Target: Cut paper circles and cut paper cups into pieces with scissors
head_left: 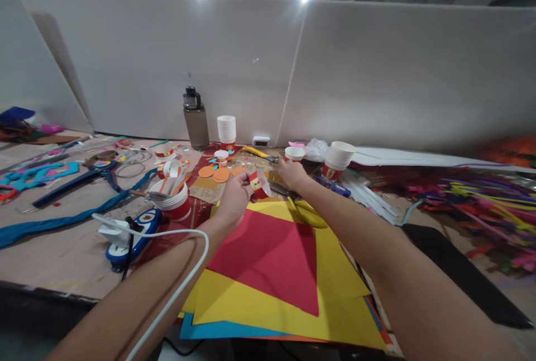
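My left hand (pixel 234 196) pinches a small red paper-cup piece (pixel 260 184) with a cream label, above the near edge of the paper stack. My right hand (pixel 293 174) reaches down to the table just in front of a white-rimmed paper cup (pixel 294 153). Its fingers look bunched together, and whatever lies at their tips is too small to make out. Yellow-handled scissors (pixel 307 211) lie partly under my right forearm. Beneath both arms, a red sheet (pixel 268 255) rests on yellow sheets (pixel 339 277). Orange paper discs (pixel 218 173) lie left of the cup piece.
Paper-cup stacks (pixel 226 132) stand at the back, and another cup stack (pixel 338 159) is at right. A bottle (pixel 195 121) stands by the partition. At left are a cup of tools (pixel 171 202) and a power strip (pixel 136 235). A white cable (pixel 205 244) crosses my left forearm.
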A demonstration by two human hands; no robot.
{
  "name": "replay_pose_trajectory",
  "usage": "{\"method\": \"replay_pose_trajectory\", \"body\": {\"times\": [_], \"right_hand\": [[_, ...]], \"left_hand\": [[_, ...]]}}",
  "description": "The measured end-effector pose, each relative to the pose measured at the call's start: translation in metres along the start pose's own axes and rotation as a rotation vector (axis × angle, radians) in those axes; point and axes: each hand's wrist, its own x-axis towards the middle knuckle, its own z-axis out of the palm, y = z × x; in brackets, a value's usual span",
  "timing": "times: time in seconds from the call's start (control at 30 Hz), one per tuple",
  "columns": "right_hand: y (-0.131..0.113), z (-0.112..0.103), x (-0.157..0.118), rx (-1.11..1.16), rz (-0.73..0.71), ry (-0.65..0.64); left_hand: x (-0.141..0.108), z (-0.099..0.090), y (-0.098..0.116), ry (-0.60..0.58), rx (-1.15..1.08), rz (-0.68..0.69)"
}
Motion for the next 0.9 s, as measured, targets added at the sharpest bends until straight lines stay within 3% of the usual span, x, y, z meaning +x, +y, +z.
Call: {"method": "replay_pose_trajectory", "body": {"times": [0.33, 0.53, 0.6, 0.7, 0.77, 0.8, 0.83, 0.87, 0.9], "right_hand": [[0.000, -0.010, 0.005, 0.061, -0.016, 0.012], [0.007, -0.045, -0.009, 0.268, 0.102, 0.095], [0.014, -0.063, -0.026, 0.363, 0.072, 0.082], [0.030, -0.093, -0.065, 0.551, -0.117, -0.026], [0.040, -0.108, -0.092, 0.923, -0.483, -0.267], [0.043, -0.112, -0.102, 0.995, -0.617, -0.428], [0.044, -0.113, -0.107, 0.987, -0.672, -0.556], [0.043, -0.111, -0.109, 0.932, -0.623, -0.575], [0.041, -0.106, -0.107, 0.844, -0.483, -0.457]], "left_hand": [[0.006, -0.006, -0.006, -0.119, 0.086, 0.085], [0.004, -0.005, 0.002, -0.064, 0.036, 0.061], [0.004, -0.004, 0.005, -0.037, 0.003, 0.047], [0.005, -0.004, 0.010, -0.003, -0.043, 0.068], [0.007, -0.005, 0.013, 0.022, -0.083, 0.108], [0.007, -0.006, 0.014, 0.038, -0.104, 0.125], [0.008, -0.006, 0.015, 0.053, -0.122, 0.138], [0.008, -0.006, 0.015, 0.066, -0.135, 0.143], [0.009, -0.006, 0.015, 0.071, -0.142, 0.140]]}}
